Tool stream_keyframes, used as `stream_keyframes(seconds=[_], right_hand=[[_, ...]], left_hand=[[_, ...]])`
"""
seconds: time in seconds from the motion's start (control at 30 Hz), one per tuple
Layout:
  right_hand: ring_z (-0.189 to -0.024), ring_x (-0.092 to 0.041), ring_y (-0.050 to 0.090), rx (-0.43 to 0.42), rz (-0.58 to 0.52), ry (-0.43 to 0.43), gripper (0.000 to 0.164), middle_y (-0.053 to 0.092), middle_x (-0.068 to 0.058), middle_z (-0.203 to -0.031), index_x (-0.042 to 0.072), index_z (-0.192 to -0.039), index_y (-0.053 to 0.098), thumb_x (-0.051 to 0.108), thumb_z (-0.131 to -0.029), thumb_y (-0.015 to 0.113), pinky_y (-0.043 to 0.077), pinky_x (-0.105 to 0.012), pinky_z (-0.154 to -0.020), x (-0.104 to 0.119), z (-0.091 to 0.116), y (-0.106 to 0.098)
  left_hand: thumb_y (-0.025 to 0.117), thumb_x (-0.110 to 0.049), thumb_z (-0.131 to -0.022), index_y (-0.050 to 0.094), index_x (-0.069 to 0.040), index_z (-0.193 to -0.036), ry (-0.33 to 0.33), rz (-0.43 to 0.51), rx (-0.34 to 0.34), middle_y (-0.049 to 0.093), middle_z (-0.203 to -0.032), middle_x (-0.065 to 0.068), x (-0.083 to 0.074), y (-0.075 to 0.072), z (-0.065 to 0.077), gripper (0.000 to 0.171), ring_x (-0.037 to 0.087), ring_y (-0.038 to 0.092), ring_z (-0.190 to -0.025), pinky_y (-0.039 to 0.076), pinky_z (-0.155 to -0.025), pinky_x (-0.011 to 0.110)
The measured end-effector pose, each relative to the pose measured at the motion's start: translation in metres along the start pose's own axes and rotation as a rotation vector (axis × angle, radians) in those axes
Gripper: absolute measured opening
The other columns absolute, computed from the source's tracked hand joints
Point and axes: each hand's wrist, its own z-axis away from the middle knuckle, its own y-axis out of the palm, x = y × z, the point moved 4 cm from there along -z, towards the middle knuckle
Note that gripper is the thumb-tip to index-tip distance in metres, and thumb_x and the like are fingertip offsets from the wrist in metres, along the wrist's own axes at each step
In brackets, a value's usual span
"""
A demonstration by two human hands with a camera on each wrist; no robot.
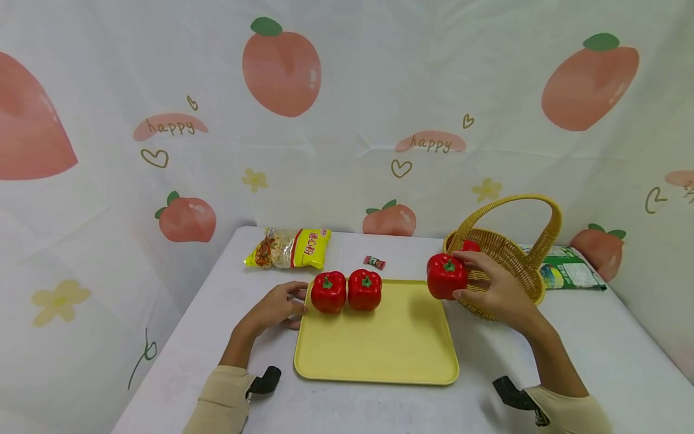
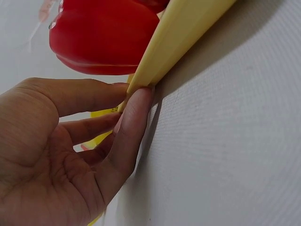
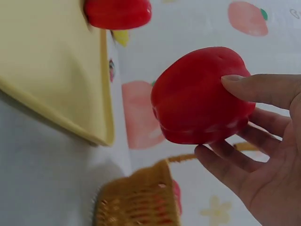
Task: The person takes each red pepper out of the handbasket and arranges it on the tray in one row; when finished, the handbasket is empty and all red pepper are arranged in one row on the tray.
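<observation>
My right hand (image 1: 501, 292) holds a red bell pepper (image 1: 446, 278) by its sides, raised over the right back corner of a yellow tray (image 1: 379, 349). In the right wrist view the thumb lies on one side of this pepper and the fingers on the other. Two more red bell peppers, a left one (image 1: 328, 294) and a right one (image 1: 364, 292), sit side by side at the tray's back left. At the tray's left edge, my left hand (image 1: 275, 308) pinches the rim (image 2: 157, 54) between thumb and fingers, close by the left pepper.
Behind the right hand a wicker basket (image 1: 512, 256) with a tall handle leans tilted, a red item (image 1: 470, 246) inside. A green packet (image 1: 575, 269) lies beyond it. At the back are a yellow pasta bag (image 1: 311, 248) and a small wrapped candy (image 1: 375, 262), before a peach-printed curtain (image 1: 347, 169).
</observation>
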Motion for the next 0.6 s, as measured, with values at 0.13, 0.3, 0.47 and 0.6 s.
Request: stream_keyframes(seconds=[0.13, 0.3, 0.47, 0.6], right_hand=[[-0.128, -0.044, 0.059, 0.025, -0.015, 0.03, 0.074, 0.053, -0.018, -0.15, 0.008, -0.153, 0.051, 0.008, -0.087, 0.085, 0.06, -0.056, -0.098, 0.0, -0.004, 0.012], [-0.132, -0.043, 0.058, 0.049, -0.075, 0.036, 0.074, 0.055, -0.019, -0.148, 0.005, -0.152, 0.051, 0.005, -0.086, 0.085, 0.06, -0.054, -0.099, -0.002, -0.01, 0.026], [-0.132, -0.043, 0.057, 0.062, -0.138, 0.023, 0.071, 0.054, -0.019, -0.148, 0.0, -0.15, 0.051, 0.002, -0.086, 0.083, 0.058, -0.054, -0.102, -0.005, -0.015, 0.037], [-0.131, -0.043, 0.058, 0.07, -0.145, 0.021, 0.07, 0.054, -0.018, -0.147, 0.001, -0.149, 0.053, 0.002, -0.086, 0.083, 0.058, -0.055, -0.102, -0.008, -0.018, 0.044]], left_hand=[[0.072, -0.006, -0.09, 0.052, 0.0, -0.152, 0.001, 0.001, 0.0, 0.06, -0.133, 0.018, 0.0, 0.0, -0.001, 0.066, 0.022, 0.068, -0.103, 0.067, -0.073, 0.039], [0.072, -0.006, -0.089, 0.052, 0.0, -0.152, -0.003, 0.0, -0.001, 0.06, -0.133, 0.017, 0.001, 0.0, -0.001, 0.066, 0.022, 0.068, -0.102, 0.067, -0.073, 0.039], [0.072, -0.006, -0.089, 0.052, 0.0, -0.152, 0.001, 0.003, 0.0, 0.06, -0.133, 0.017, 0.001, 0.0, -0.001, 0.066, 0.023, 0.068, -0.102, 0.067, -0.073, 0.039], [0.072, -0.007, -0.089, 0.052, -0.001, -0.152, 0.001, 0.003, 0.002, 0.06, -0.133, 0.017, 0.001, 0.0, -0.001, 0.066, 0.023, 0.068, -0.103, 0.067, -0.073, 0.039]])
